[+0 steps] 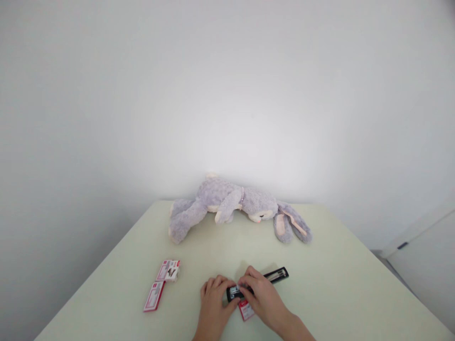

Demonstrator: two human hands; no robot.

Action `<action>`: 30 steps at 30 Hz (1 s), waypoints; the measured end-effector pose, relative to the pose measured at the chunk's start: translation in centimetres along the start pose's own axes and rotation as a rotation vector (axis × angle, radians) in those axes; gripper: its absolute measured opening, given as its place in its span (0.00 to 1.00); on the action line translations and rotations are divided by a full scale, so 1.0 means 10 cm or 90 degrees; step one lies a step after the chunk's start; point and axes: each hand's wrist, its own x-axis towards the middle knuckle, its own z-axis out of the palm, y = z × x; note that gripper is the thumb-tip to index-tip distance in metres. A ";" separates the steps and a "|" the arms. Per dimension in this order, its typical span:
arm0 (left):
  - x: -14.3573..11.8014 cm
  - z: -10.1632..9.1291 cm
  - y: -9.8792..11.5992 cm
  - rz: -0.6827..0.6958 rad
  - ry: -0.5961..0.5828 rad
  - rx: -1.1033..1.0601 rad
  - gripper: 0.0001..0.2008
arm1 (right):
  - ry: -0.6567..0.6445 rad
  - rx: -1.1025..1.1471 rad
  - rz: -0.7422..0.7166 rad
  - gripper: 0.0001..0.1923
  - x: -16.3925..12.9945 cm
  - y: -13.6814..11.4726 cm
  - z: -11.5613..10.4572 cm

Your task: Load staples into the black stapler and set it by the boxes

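A long black stapler (278,274), opened out with metal parts showing, lies slantwise near the front of the table. My left hand (215,303) grips its left end, thumb on the near side and fingers on the far side. Over the middle of the stapler, my right hand (263,294) has its thumb and fingertips pinched together at the metal part. Whatever is between those fingertips is hidden. Partly under my right hand is a small red and white box (246,310), just on the near side of the stapler.
To the left, a red and white box (154,296) lies close to another small box (168,270) with a picture on it. A grey plush rabbit (220,196) lies on its side along the back of the pale table (106,289), against the white wall.
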 end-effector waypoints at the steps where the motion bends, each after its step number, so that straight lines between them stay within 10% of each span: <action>1: 0.00 0.00 0.00 -0.002 0.002 -0.002 0.12 | -0.005 0.002 -0.006 0.09 0.00 0.00 0.00; 22: 0.00 0.02 -0.04 -0.002 0.011 -0.016 0.14 | 0.071 -0.096 0.135 0.10 -0.17 0.04 0.01; 30: 0.00 0.04 -0.07 0.005 0.006 -0.018 0.13 | 0.012 0.157 0.142 0.23 -0.32 0.06 0.40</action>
